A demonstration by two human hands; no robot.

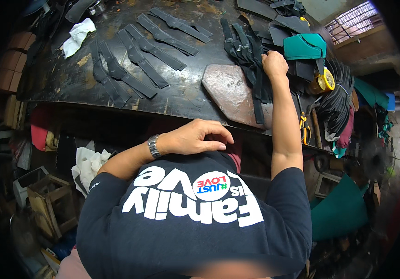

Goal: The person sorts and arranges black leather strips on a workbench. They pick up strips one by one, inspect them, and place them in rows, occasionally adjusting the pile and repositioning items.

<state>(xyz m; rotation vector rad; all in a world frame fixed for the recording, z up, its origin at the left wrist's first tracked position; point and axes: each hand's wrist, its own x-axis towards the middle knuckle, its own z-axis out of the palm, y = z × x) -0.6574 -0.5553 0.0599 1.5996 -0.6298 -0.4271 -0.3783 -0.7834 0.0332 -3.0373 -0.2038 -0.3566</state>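
My right hand (275, 64) reaches across the dark table (181, 93) to a heap of black straps (237, 42). Its fingers are closed at the heap's right side, and whatever lies between them is hidden. My left hand (197, 137), with a metal watch on the wrist, hovers between my chest and the table's near edge. Its fingers curl loosely with the thumb apart, holding nothing. Several black shaped straps (137, 56), wider at the middle, lie in a slanted row on the left half of the table. Beneath the heap's hanging ends sits a flat reddish-brown slab (225, 88).
Teal pieces (304, 46) rest on black sheets beyond my right hand. A yellow roll (329, 79), a bundle of black cords (338, 100) and a yellow-handled tool (305, 129) crowd the right edge. White cloth (77, 37) lies far left; a wooden stool (51, 202) stands below.
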